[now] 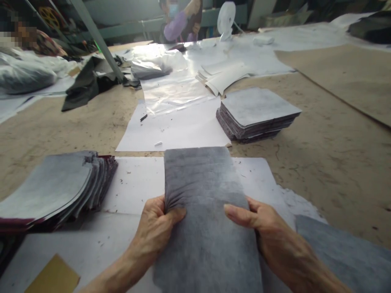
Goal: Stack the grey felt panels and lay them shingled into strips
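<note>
- The left hand (157,221) pinches the left edge of a grey piece (210,236), thumb on top, creasing the material; the right hand (265,224) pinches the opposite edge likewise.
- The grey piece lies between both hands, over white paper (131,228).
- Near the left forearm is a tan square (53,276); a loose grey sheet (342,252) lies beside the right forearm.
- Left of the hands, a curved stack (55,179) of grey-topped pieces.
- Beyond them, to the right, a second stack (259,108), flatter.
- Farther, clear plastic (180,95) beside white cut pieces (229,77).
- Farthest, a white roll (226,18) and a co-worker's purple sleeve (175,27).
</note>
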`<state>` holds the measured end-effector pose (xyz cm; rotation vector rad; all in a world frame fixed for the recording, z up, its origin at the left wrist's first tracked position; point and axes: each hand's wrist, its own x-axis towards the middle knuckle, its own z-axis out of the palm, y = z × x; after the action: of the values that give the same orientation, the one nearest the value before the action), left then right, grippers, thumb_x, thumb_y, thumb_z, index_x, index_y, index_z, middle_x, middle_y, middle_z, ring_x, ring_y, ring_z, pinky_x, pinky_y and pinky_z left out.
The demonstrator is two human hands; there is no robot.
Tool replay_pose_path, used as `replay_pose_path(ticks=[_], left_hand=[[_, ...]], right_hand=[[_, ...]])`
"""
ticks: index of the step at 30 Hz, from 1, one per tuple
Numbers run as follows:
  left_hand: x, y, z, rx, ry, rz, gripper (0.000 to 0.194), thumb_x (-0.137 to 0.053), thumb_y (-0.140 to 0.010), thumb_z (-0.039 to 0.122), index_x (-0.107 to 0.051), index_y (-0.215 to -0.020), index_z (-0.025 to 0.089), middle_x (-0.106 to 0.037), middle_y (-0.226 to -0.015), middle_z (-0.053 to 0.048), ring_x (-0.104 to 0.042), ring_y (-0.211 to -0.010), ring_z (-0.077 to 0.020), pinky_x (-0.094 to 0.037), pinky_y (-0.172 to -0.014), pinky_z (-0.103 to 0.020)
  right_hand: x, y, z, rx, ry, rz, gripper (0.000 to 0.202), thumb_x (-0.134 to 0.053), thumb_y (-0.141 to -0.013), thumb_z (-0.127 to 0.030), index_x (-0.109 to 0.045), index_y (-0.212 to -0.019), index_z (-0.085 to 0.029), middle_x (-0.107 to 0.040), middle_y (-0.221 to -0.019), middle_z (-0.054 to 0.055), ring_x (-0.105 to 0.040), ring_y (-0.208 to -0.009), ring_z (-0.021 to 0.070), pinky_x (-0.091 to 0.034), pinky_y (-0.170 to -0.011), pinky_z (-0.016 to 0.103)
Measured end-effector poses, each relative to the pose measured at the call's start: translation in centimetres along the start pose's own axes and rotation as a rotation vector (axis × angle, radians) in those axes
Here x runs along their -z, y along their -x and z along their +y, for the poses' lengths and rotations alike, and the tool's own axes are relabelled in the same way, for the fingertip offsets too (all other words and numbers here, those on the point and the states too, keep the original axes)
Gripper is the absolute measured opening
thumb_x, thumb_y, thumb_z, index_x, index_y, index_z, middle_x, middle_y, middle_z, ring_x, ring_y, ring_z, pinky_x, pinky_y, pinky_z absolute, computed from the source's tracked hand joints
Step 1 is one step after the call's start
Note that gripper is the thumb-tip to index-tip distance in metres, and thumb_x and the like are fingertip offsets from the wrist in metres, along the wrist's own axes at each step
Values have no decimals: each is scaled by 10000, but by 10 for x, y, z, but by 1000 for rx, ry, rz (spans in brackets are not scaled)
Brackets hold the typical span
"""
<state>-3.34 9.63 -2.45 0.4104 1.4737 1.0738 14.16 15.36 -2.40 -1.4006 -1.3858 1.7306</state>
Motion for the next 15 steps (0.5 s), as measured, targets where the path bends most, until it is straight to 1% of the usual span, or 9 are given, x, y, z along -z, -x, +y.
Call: replay_pose_path(ticks=[1, 3, 4, 5, 7, 8, 10, 12, 15], left_hand=[[0, 0, -1, -35, -39, 44, 143, -619, -574, 144, -652, -712, 133, -635, -606, -16, -588, -573, -180, -462, -567, -287], [-1, 1, 0, -49, -10, 27, 216, -566, -522, 81, -653, -711, 137, -622, -575, 5, -567, -535, -154, -448, -548, -262], [-1, 1, 2, -26, 46, -12, 283, -542, -492, 62, -657, -739, 136, -626, -580, 4, -563, -529, -149, -447, -548, -258], [-3, 1, 4, 8, 104, -55, 334, -532, -476, 58, -659, -776, 133, -635, -598, -3, -566, -534, -149, -449, -554, -259], [-5, 1, 8, 68, 173, -96, 348, -561, -491, 84, -652, -825, 119, -651, -634, -30, -583, -562, -165, -459, -571, -272], [-6, 0, 8, 81, 174, -86, 323, -582, -514, 109, -647, -830, 111, -654, -638, -42, -585, -562, -171, -461, -566, -280], [-6, -2, 6, 76, 144, -41, 280, -590, -553, 135, -637, -828, 102, -651, -619, -50, -576, -521, -170, -455, -532, -286], [-4, -3, 2, 54, 135, -37, 286, -559, -556, 106, -630, -833, 108, -645, -597, -38, -560, -481, -159, -442, -498, -277], [1, -2, -2, 18, 170, -120, 430, -490, -480, 29, -625, -876, 129, -650, -621, -16, -561, -490, -146, -423, -478, -245]], right_hand=[[-2, 0, 2, 110, 91, 71, 219, -574, -674, -318, -658, -807, -165, -642, -618, 43, -613, -611, 219, -499, -570, 321], [-7, 1, 7, 336, 272, 276, 148, -539, -674, -279, -657, -691, -192, -633, -610, 47, -599, -636, 221, -483, -610, 329], [-10, 1, 10, 390, 320, 345, 128, -533, -663, -258, -647, -651, -202, -630, -611, 41, -591, -638, 216, -475, -624, 327], [-11, 1, 11, 384, 329, 370, 114, -531, -656, -243, -637, -631, -207, -627, -613, 30, -586, -634, 208, -471, -624, 316], [-10, 0, 10, 247, 261, 324, 70, -549, -640, -227, -617, -639, -207, -615, -600, -3, -582, -603, 185, -470, -572, 276], [-8, -1, 8, 153, 199, 269, 63, -566, -632, -227, -612, -667, -205, -613, -601, -16, -586, -595, 179, -471, -545, 260], [-1, -3, 1, 11, 94, 139, 153, -594, -626, -257, -618, -765, -196, -630, -640, -22, -607, -635, 186, -486, -550, 254], [4, -5, -3, -18, 97, 78, 238, -611, -625, -292, -627, -836, -182, -652, -694, -4, -622, -689, 202, -499, -597, 273], [6, -3, -1, 44, 146, 123, 280, -607, -609, -267, -645, -865, -161, -664, -713, 13, -624, -692, 205, -502, -619, 286]])
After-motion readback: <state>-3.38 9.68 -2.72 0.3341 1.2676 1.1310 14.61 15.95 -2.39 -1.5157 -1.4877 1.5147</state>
